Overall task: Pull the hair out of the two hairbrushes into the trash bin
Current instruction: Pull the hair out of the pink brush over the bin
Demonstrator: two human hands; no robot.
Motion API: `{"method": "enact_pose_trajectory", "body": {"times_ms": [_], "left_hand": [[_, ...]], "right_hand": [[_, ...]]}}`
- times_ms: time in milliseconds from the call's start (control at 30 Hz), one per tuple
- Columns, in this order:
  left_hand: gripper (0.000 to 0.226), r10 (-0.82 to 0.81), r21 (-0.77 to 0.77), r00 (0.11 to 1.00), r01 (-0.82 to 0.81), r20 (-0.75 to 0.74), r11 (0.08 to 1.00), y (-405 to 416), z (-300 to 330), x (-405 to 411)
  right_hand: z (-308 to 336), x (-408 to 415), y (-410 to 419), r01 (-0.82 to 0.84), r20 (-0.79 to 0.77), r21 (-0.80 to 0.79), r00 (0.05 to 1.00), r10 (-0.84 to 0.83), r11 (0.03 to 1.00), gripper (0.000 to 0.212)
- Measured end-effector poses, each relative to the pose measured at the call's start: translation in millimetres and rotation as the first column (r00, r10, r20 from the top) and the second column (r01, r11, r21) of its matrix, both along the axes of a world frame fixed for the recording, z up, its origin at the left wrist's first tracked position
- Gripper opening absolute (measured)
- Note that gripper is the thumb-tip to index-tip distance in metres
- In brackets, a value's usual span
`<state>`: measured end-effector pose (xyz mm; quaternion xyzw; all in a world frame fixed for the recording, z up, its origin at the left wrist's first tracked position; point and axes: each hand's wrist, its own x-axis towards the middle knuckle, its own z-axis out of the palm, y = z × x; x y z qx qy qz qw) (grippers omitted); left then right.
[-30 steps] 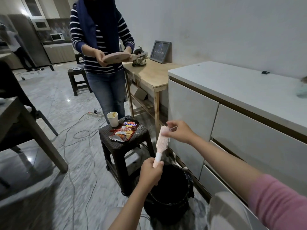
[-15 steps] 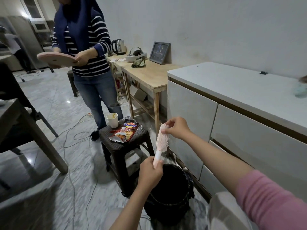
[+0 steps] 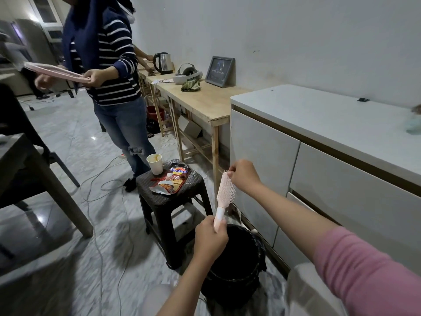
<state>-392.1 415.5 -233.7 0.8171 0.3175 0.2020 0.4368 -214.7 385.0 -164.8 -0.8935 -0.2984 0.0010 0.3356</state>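
Pink hairbrush (image 3: 225, 192) upright over black trash bin (image 3: 237, 270); left hand (image 3: 210, 238) clamps handle below, right hand (image 3: 243, 175) pinches at bristle tip (nearer hair, strands indiscernible); bin directly beneath

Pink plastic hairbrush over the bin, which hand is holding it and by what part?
The left hand grips the pink plastic hairbrush by its white handle end; the right hand pinches at the bristles near its tip.

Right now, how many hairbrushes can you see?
1: the pink hairbrush held upright over the black trash bin, left hand on its handle, right hand at its tip. The second isn't visible.
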Motion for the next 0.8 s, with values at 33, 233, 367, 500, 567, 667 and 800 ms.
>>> {"method": "enact_pose_trajectory", "body": {"times_ms": [33, 233, 367, 500, 567, 667, 800], "left_hand": [[0.023, 0.005, -0.005, 1.000, -0.005, -0.001, 1.000, 0, 0, 1], [0.026, -0.023, -0.313, 0.999, 0.033, 0.038, 0.949, 1, 1, 1], [0.026, -0.003, -0.646, 0.994, 0.074, 0.111, 0.760, -4, 8, 0], [0.026, 0.000, -0.722, 0.994, 0.078, 0.108, 0.688, -1, 9, 0], [0.026, -0.006, -0.720, 0.995, 0.080, 0.104, 0.689, 0, 8, 0], [0.024, -0.008, -0.713, 0.995, 0.074, 0.095, 0.697, -1, 6, 1], [0.025, 0.001, -0.664, 0.999, 0.026, 0.041, 0.748, -2, 4, 4]], "right_hand": [[-2, -1, 1, -0.014, 0.030, -0.031, 0.999, 0.015, 0.999, 0.016], [-8, -3, 13, 0.056, -0.039, 0.050, 0.998, -0.054, 0.997, 0.015], [-6, -5, 19, 0.148, -0.175, 0.164, 0.977, -0.119, 0.975, 0.015], [-13, 0, 19, 0.305, -0.387, 0.254, 0.902, -0.193, 0.918, 0.024], [-20, 4, 19, 0.404, -0.538, 0.315, 0.822, -0.189, 0.859, 0.025], [-21, 2, 13, 0.507, -0.722, 0.383, 0.686, -0.092, 0.772, 0.021], [-15, -6, 1, 0.458, -0.736, 0.425, 0.677, 0.003, 0.781, 0.021]]}}
